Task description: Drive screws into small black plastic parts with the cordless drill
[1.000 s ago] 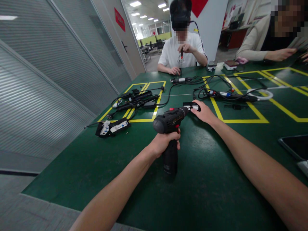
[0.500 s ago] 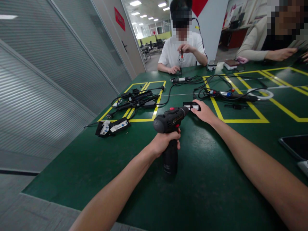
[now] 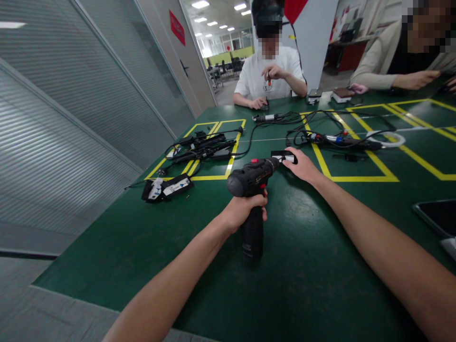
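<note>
My left hand point(image 3: 245, 209) is wrapped round the handle of a black cordless drill point(image 3: 252, 176) with red buttons. The drill's nose points away and to the right, and its tip meets or nearly meets a small black and white part point(image 3: 279, 155). Fingers of my right hand point(image 3: 301, 164) close on the right end of that part, which rests on the green table point(image 3: 199, 256). What kind of part it is, I cannot make out. The contact between drill tip and part is too small to judge.
Black cables and adapters point(image 3: 206, 146) lie in a yellow-taped box at left, with an opened black and white casing point(image 3: 167, 187) before them. More cables and a tool point(image 3: 342, 140) lie right. A tablet-like device point(image 3: 436, 216) sits at the right edge. Two people sit opposite.
My hands, the drill and the small part show no visible movement. The person across the table has shifted their head slightly.
</note>
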Demonstrator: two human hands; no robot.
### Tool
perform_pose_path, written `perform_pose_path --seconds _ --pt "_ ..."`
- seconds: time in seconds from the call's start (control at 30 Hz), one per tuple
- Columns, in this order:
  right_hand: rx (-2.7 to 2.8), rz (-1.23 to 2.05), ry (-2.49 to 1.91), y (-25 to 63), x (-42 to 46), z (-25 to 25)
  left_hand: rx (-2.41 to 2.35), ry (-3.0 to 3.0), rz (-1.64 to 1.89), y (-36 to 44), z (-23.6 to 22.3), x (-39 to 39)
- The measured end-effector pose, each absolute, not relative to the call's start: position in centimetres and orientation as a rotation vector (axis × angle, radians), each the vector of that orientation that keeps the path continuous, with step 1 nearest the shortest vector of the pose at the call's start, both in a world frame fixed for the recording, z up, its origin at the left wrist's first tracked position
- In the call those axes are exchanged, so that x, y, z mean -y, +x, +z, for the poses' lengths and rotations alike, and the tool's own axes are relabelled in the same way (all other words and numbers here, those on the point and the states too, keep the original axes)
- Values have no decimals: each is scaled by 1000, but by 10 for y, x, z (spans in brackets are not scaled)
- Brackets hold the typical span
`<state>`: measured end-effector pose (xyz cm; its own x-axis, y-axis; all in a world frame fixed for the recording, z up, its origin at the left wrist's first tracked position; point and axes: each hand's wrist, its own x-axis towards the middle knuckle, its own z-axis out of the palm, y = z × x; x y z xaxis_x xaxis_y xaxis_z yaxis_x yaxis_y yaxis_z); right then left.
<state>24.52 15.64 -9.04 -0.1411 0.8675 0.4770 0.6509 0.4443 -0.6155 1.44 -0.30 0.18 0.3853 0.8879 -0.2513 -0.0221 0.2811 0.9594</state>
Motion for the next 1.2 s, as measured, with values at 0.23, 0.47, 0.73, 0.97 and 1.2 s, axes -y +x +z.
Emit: perform_pose_path --seconds 0.23,0.47,0.73,0.97,1.2 --pt "1872 346 -1304 245 -155 -89 -986 1103 756 14 1 3" --pt "1862 343 -1300 245 -155 -89 -993 1094 763 15 4 3" --pt "1874 319 -1285 245 -154 -89 -991 1100 770 15 2 3" --pt "1878 323 -1294 245 -154 -88 -994 1097 774 15 3 4" --pt "1872 343 -1302 245 -154 -89 -995 1096 767 15 4 4"
